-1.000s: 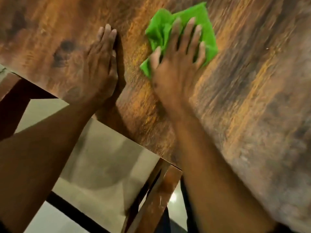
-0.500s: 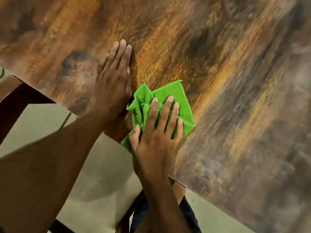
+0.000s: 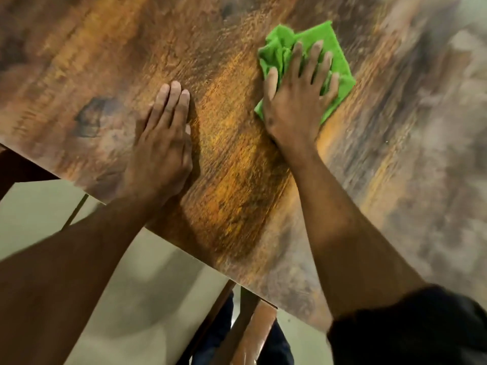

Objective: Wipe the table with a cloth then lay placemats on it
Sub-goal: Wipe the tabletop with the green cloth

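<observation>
The right hand [image 3: 297, 93] lay flat w/ fingers spread and straight on the crumpled bright-green microfibre cloth [image 3: 334, 51], pressing it down rather than gripping it, probably so the whole palm drove the cloth across the surface for the wiping step. The cloth sat bunched under and ahead of the fingers, towards the far right of the table, well in from the near edge. The left hand [image 3: 163, 143] rested palm-down, fingers straight and together, holding nothing, directly on the bare top just to the left of the cloth hand and nearer the edge; that looked like a brace, taking body weight while the other arm reached out. Both rested on the rustic brown-orange wood-grain table [image 3: 229, 180], whose near edge ran diagonally from left to lower right. Below the edge, pale floor [image 3: 147, 299] and what seemed a brown wooden chair back [image 3: 253, 330] showed, blurred. A dark sleeve [image 3: 411, 327] covered the right upper arm. No placemats were visible, so by my read the job was at wiping, w/ mats not yet laid.
</observation>
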`<action>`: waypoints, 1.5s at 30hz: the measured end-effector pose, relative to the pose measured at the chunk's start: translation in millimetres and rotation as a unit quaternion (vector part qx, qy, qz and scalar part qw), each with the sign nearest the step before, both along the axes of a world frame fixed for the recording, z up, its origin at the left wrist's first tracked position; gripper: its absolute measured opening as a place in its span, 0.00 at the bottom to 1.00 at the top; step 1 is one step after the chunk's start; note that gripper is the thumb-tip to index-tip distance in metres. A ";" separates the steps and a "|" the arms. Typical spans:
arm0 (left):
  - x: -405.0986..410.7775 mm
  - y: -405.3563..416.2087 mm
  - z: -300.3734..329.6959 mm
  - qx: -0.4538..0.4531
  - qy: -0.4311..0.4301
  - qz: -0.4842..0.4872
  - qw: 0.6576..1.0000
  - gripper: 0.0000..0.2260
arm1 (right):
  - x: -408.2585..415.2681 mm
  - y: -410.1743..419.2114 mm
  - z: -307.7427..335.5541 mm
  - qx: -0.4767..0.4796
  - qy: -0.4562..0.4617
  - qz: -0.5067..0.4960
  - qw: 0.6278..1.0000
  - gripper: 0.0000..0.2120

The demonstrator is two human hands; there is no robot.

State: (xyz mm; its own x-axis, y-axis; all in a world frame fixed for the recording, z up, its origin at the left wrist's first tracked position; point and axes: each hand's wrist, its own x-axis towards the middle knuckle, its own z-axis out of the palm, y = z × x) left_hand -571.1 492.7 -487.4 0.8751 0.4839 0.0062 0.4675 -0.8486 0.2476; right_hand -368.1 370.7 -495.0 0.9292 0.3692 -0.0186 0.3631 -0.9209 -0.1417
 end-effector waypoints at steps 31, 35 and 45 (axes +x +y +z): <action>1.9 -7.4 -2.9 0.026 -0.025 -0.004 0.999 0.25 | -240.0 -122.6 7.6 -0.033 0.051 -0.029 0.998 0.42; -1.8 -13.6 5.8 0.022 -0.008 -0.015 1.000 0.25 | -165.6 -130.3 4.4 -0.007 0.041 0.002 0.999 0.41; 27.4 -130.7 3.3 0.001 -0.069 -0.130 0.989 0.24 | -129.6 -158.9 2.3 -0.028 0.018 -0.076 0.997 0.37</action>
